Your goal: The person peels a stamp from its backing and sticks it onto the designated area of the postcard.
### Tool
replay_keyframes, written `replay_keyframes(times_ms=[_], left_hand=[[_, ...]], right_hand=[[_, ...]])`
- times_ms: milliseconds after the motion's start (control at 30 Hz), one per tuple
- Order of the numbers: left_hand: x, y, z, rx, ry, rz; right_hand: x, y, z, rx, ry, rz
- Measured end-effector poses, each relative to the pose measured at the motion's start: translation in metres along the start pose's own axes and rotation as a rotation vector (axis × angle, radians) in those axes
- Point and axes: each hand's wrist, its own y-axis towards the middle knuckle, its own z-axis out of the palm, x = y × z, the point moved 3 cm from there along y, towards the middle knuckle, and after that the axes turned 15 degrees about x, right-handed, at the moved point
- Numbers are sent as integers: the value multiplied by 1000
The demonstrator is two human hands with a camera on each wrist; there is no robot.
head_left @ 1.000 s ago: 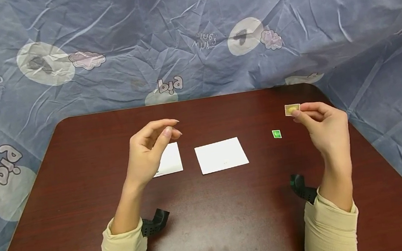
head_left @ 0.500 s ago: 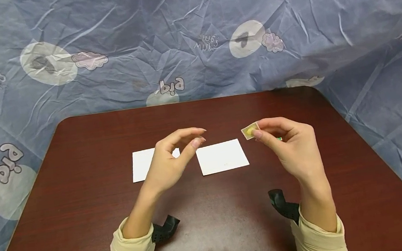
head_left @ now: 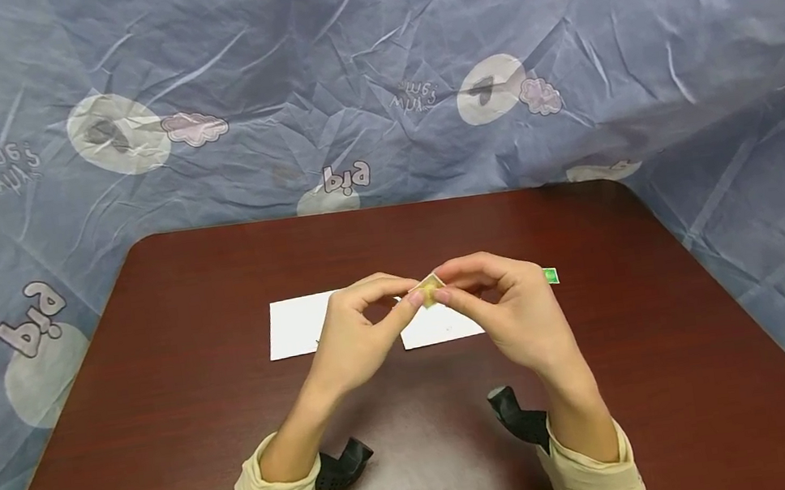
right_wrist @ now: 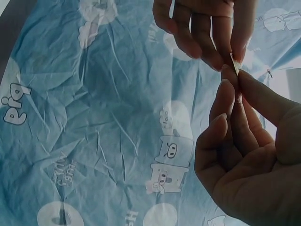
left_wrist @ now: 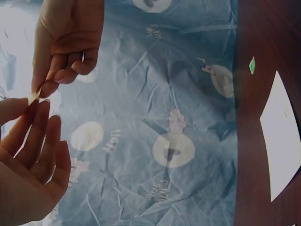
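A small yellowish stamp [head_left: 430, 288] with a pale border is held up above the table. My left hand [head_left: 355, 335] pinches one side of it between thumb and index finger. On its other side, the thumb and fingertips of my right hand [head_left: 518, 307] grip it too. The fingertips hide part of its face. Edge-on, the stamp [left_wrist: 34, 97] appears as a thin sliver in the left wrist view. Below the hands lie two white rectangular cards, a left one [head_left: 294, 328] and a right one [head_left: 439, 327], both partly covered by the hands.
A small green stamp [head_left: 551, 275] lies on the dark red-brown table [head_left: 669, 342], just right of the right hand in the head view. Black wrist mounts stick out from both sleeves. A blue patterned cloth [head_left: 372, 76] hangs behind the table.
My right hand has carried the yellowish stamp leftward from the table's right side to the middle. My left hand has moved right to meet it and now pinches the stamp as well.
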Motion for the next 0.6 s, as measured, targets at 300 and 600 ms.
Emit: replay_keyframes(times_ms=[300, 600], left_hand=[[5, -1, -7, -241, 150, 14], [5, -1, -10, -325, 193, 31]], right_hand=[[12, 7, 25, -329, -339, -122], [15, 10, 54, -388, -487, -154]])
